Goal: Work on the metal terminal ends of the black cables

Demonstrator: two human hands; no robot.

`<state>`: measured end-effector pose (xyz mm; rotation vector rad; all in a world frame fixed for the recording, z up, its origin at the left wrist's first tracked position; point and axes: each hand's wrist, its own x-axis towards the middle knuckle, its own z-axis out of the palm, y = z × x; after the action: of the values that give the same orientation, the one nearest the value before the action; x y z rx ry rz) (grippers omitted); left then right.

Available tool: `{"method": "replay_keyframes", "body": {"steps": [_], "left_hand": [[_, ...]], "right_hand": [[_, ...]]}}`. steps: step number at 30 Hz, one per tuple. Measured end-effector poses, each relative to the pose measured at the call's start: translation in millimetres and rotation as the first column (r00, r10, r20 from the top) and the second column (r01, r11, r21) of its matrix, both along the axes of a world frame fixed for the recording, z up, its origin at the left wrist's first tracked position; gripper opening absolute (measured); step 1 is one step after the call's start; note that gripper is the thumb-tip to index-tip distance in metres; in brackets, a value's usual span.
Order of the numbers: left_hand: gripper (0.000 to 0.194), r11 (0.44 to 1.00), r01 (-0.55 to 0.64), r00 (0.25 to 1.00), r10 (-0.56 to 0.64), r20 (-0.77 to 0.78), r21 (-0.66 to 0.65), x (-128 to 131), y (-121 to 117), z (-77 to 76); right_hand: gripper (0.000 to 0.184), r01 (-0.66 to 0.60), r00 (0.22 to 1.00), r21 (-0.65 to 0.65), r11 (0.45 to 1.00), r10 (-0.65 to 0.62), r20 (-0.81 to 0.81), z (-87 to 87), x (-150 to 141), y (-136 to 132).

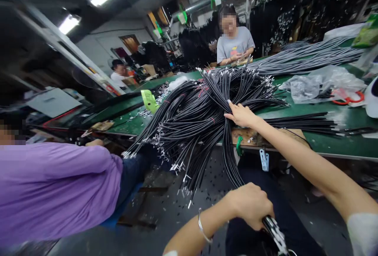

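Note:
A bundle of black cables (232, 161) with silvery ends hangs down over the table's front edge. My left hand (251, 205), a bracelet on its wrist, is closed around the lower part of this bundle. The metal-tipped ends stick out below the fist. Higher up, my right hand (242, 115) is at the narrow waist of the bundle, its thumb and index finger laid across the cables and its other fingers hidden. Behind and to the left lies a large heap of black cables (183, 106), partly tied with red bands, its lower ends drooping over the edge.
Scissors with red handles (350, 98) lie beside a clear plastic bag (315, 85) on the green table (321, 144). Grey cables (310, 57) stretch along the back. A person in purple (65, 185) sits close on the left; another person (235, 43) works across the table.

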<state>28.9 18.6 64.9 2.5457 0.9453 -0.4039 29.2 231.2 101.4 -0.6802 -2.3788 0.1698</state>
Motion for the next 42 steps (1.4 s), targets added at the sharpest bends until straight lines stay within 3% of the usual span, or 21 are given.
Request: {"method": "replay_keyframes", "body": {"steps": [4,6,7,9,12,14,17,19,21,25,30,37,39,42], "left_hand": [[0.021,0.987,0.008,0.994,0.010,0.107,-0.162,-21,6,8.6],[0.027,0.994,0.018,0.983,0.001,0.184,-0.105,-28,4,18.3],[0.027,1.000,0.001,0.979,0.004,0.205,-0.025,-29,3,21.8],[0.027,0.989,-0.053,0.972,0.020,0.233,0.135,-30,0,21.6],[0.022,0.940,-0.231,0.900,0.109,0.423,0.249,-31,-7,0.9],[0.014,0.859,-0.460,0.716,0.209,0.666,0.226,-33,-14,-18.5],[0.008,0.695,-0.713,0.420,0.323,0.848,0.089,-38,-23,-38.8],[0.006,0.635,-0.772,0.351,0.391,0.851,0.027,-40,-26,-44.1],[0.004,0.620,-0.785,0.324,0.437,0.839,-0.019,-40,-28,-46.2],[0.002,0.605,-0.792,0.256,0.455,0.853,-0.085,-35,-30,-49.6],[0.004,0.627,-0.773,0.257,0.450,0.855,-0.098,-29,-28,-49.3],[0.008,0.731,-0.679,0.510,0.530,0.677,-0.061,-30,-26,-43.8],[0.010,0.716,-0.697,0.506,0.539,0.673,-0.049,-30,-27,-44.6],[0.009,0.660,-0.751,0.431,0.522,0.736,-0.028,-29,-29,-46.5]], "right_hand": [[0.052,-0.025,0.994,0.017,1.000,0.026,-0.103,5.9,54,-27],[0.041,0.045,0.976,0.004,0.999,-0.043,-0.214,-3.7,89,-53],[0.035,0.111,0.952,-0.018,0.994,-0.112,-0.286,-13.0,106,-68],[0.023,0.250,0.823,-0.131,0.959,-0.282,-0.493,-39.3,138,-102],[0.016,0.351,0.687,-0.368,0.861,-0.504,-0.523,-85.8,167,-151],[0.011,0.320,0.705,-0.473,0.821,-0.540,-0.459,-109.8,173,-175],[0.010,0.080,0.840,-0.595,0.799,-0.376,-0.392,-123.1,164,-192],[0.010,-0.088,0.875,-0.634,0.768,-0.245,-0.418,-119.1,152,-193],[0.010,-0.182,0.865,-0.638,0.748,-0.187,-0.465,-110.7,139,-192],[0.008,-0.218,0.791,-0.632,0.744,-0.244,-0.561,-98.6,123,-190],[0.010,-0.234,0.746,-0.665,0.709,-0.308,-0.591,-102.0,122,-190],[0.040,-0.113,0.802,-0.708,0.698,-0.356,-0.479,-106.5,117,-184],[0.041,-0.126,0.828,-0.750,0.649,-0.348,-0.439,-105.1,120,-180],[0.022,-0.243,0.852,-0.799,0.550,-0.273,-0.447,-101.8,133,-176]]}}
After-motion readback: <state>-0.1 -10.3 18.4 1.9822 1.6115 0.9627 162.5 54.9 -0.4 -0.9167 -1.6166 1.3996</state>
